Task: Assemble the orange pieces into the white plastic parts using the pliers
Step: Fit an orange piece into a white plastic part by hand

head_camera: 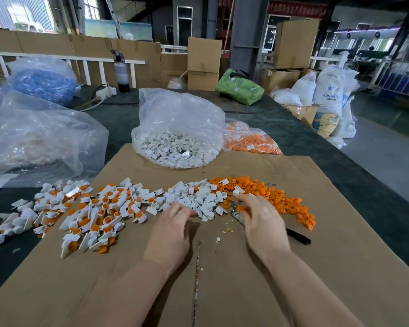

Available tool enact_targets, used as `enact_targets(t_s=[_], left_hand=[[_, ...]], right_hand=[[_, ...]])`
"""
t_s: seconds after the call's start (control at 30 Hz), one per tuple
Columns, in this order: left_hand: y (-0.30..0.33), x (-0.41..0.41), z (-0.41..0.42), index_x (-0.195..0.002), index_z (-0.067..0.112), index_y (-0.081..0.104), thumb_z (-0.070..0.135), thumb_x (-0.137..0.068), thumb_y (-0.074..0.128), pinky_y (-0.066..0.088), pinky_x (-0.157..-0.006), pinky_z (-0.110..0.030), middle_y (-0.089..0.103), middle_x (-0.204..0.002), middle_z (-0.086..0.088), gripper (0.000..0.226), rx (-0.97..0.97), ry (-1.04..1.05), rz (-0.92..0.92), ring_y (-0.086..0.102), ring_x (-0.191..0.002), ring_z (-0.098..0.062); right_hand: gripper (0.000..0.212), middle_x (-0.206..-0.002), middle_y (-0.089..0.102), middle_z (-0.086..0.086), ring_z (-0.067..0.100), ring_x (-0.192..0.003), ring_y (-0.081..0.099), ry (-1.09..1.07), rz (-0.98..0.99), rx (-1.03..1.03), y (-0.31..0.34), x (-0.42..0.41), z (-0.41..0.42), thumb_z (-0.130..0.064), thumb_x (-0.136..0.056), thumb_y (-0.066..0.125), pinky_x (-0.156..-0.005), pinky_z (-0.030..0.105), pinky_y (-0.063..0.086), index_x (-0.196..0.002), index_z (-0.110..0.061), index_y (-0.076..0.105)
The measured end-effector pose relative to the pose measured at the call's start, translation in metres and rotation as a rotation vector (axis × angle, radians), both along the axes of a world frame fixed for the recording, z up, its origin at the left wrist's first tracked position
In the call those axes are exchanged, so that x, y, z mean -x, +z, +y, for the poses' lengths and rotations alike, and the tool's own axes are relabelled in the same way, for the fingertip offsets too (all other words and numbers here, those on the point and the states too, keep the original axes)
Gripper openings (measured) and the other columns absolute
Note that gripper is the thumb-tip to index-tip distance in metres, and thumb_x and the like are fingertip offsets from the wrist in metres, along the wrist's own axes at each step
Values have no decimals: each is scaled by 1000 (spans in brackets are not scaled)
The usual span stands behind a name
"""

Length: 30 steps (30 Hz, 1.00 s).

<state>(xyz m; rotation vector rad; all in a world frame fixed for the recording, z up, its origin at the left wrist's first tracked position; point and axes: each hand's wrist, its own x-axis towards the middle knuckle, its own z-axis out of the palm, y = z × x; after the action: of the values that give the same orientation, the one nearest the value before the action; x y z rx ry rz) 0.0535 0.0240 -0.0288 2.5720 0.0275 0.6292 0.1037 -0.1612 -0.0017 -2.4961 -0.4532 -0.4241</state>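
My left hand (175,220), fingers relaxed and holding nothing, touches the loose white plastic parts (194,199); my right hand (257,218) grips the metal black-handled pliers (298,237) (handle trailing near-right) and pinches a small orange piece (240,208), just right of them.

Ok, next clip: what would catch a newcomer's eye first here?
The band of small parts across the cardboard: white-and-orange pieces at left, plain white parts in the middle, orange pieces at right. Both hands work at its near edge, the left hand at the white parts, the right hand holding the pliers. Behind sits a clear bag of white parts.
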Motion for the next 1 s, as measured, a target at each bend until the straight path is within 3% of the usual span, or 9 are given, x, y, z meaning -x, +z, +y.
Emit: enact_targets(t_s=[0.1, 0.2, 0.4, 0.53, 0.63, 0.77, 0.93, 1.0], left_hand=[[-8, -7, -14, -136, 26, 47, 7, -93, 47, 28, -94, -13, 47, -127, 8, 47, -56, -138, 39, 42, -116, -12], [-13, -13, -21, -142, 34, 35, 26, -99, 38, 28, -97, -20, 43, -128, 12, 43, -125, -121, 62, 40, -113, -11], [-15, -13, -24, -117, 30, 56, 35, -95, 48, 28, -89, -17, 46, -107, 13, 24, -37, -103, 31, 42, -104, -11], [-12, -14, -24, -127, 34, 51, 36, -96, 47, 29, -93, -17, 47, -116, 13, 31, -51, -165, 61, 41, -108, -10], [-8, -13, -27, -110, 28, 60, 34, -93, 53, 30, -82, -13, 52, -104, 10, 19, 10, -162, 78, 45, -101, -10], [-6, -7, -30, -94, 21, 57, 26, -90, 58, 39, -71, -21, 52, -92, 10, 6, 71, -113, 93, 50, -91, -11], [-3, -2, -29, -129, 22, 54, 14, -96, 49, 32, -74, -11, 37, -99, 11, 34, 175, -102, 39, 47, -83, -3], [-1, -1, -28, -127, 18, 56, 15, -97, 47, 31, -76, -6, 34, -98, 11, 32, 209, -79, 41, 45, -79, 3]], right_hand=[[29, -108, 60, 1, 19, -105, 53, 34, -11, -74, -9, 15, 20, -4, -90, 52, -84, 30, 45, -113, -17, 65], [20, -98, 63, -2, 17, -95, 56, 20, -32, -115, -18, 24, 29, -6, -88, 55, -73, 27, 44, -103, -16, 65], [10, -85, 63, -5, 14, -80, 55, 4, -35, -152, -22, 27, 29, -7, -83, 61, -64, 27, 43, -89, -15, 63], [7, -79, 59, -5, 14, -75, 51, 7, -29, -134, -23, 29, 29, -7, -81, 62, -61, 25, 39, -82, -13, 59], [8, -78, 58, -6, 13, -76, 50, 11, -19, -136, -24, 30, 28, -6, -80, 62, -61, 24, 37, -81, -13, 58], [11, -77, 56, -5, 13, -74, 48, 20, -32, -139, -23, 32, 28, -2, -78, 61, -61, 22, 34, -76, -11, 56], [19, -71, 51, -6, 13, -70, 44, 25, -41, -158, -24, 32, 27, 0, -80, 62, -57, 14, 31, -69, -12, 51], [14, -73, 54, -4, 13, -73, 48, 46, -25, -166, -25, 32, 27, -3, -83, 61, -60, 16, 36, -72, -10, 56]])
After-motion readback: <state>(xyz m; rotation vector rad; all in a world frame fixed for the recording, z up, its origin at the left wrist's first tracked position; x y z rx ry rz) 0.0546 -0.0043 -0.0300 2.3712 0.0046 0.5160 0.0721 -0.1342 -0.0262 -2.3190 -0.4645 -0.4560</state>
